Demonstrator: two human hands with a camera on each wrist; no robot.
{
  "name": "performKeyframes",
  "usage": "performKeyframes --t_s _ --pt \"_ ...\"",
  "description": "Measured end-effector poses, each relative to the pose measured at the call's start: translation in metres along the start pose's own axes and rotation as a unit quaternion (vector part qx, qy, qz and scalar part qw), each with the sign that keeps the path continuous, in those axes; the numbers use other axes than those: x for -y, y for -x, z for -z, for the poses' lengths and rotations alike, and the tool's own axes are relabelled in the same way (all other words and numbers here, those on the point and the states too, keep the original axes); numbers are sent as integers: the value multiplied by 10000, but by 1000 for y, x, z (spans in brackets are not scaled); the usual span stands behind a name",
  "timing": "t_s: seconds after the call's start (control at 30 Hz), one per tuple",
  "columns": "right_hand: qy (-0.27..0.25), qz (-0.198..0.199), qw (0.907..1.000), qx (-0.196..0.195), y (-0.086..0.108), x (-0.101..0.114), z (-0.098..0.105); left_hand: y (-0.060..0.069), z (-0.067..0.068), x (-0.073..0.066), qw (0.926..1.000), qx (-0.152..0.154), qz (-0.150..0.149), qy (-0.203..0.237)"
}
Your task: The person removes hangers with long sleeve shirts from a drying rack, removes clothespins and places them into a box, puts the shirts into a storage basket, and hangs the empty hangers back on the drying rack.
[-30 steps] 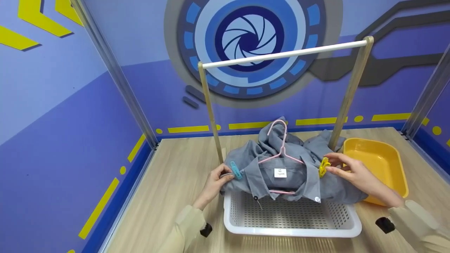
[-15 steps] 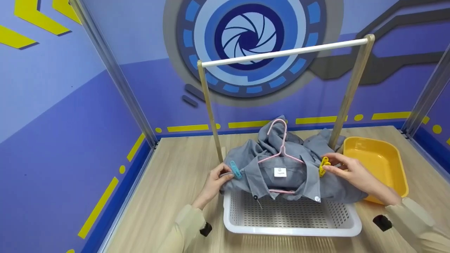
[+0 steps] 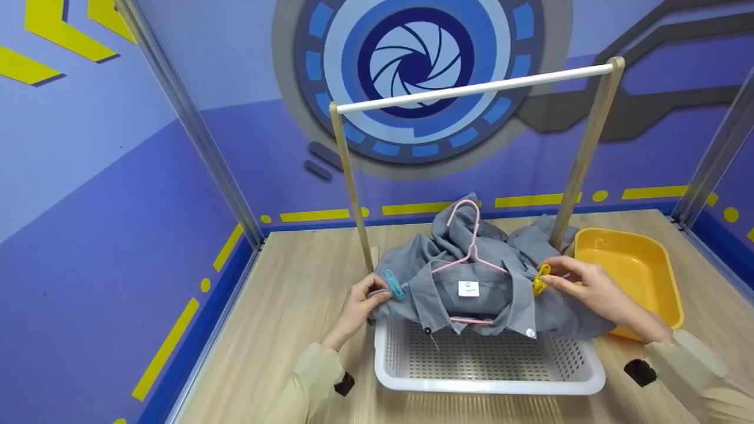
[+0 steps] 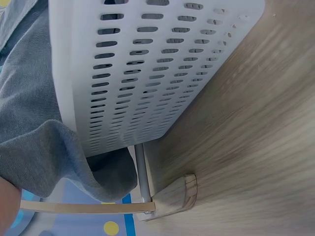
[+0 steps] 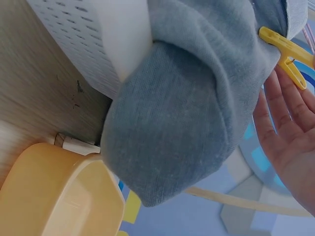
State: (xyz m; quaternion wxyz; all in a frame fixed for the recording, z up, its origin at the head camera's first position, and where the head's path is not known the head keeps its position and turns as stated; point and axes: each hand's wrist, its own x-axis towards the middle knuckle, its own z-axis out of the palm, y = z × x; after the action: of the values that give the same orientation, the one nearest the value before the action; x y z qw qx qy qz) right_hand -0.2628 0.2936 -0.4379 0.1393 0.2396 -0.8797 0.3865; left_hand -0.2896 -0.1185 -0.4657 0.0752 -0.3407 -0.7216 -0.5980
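Observation:
A grey collared shirt [image 3: 412, 253] lies bunched across the back of a white perforated basket [image 3: 489, 387], with a pink hanger [image 3: 473, 252] in its neck. My left hand [image 3: 356, 303] pinches the shirt's shoulder, beside a blue clothespin [image 3: 394, 285] on the fabric. On the other shoulder, my right hand [image 3: 589, 287] pinches a yellow clothespin [image 3: 541, 280] between thumb and fingers. In the right wrist view, that yellow clothespin [image 5: 285, 49] has its tip at the shirt cloth. Only a sliver of my left hand shows in the left wrist view.
Behind the basket stands a rack with a white rod [image 3: 471, 90] on wooden posts. A yellow tub [image 3: 665, 265] sits to the right on the wooden table [image 3: 283, 282]. Patterned blue panels enclose the back and sides.
The yellow clothespin in my right hand has tilted slightly, its top leaning more to the right. My left hand, the shirt and the hanger stay almost where they were.

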Motion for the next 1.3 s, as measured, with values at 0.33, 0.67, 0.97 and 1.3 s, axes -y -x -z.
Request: performKeyframes --t_s 0.33,0.67,0.97,1.3 --pt "-63 -6 9999 -102 0 -1 3 0 1 -1 9997 8 166 -157" --pt "-123 322 9985 -427 1 -3 4 -1 2 -2 9997 58 158 -167" --pt "402 569 9935 -904 3 -3 2 0 2 0 9998 62 133 -110" --pt "564 598 9870 -1381 2 -1 7 2 2 4 10000 53 42 -33"
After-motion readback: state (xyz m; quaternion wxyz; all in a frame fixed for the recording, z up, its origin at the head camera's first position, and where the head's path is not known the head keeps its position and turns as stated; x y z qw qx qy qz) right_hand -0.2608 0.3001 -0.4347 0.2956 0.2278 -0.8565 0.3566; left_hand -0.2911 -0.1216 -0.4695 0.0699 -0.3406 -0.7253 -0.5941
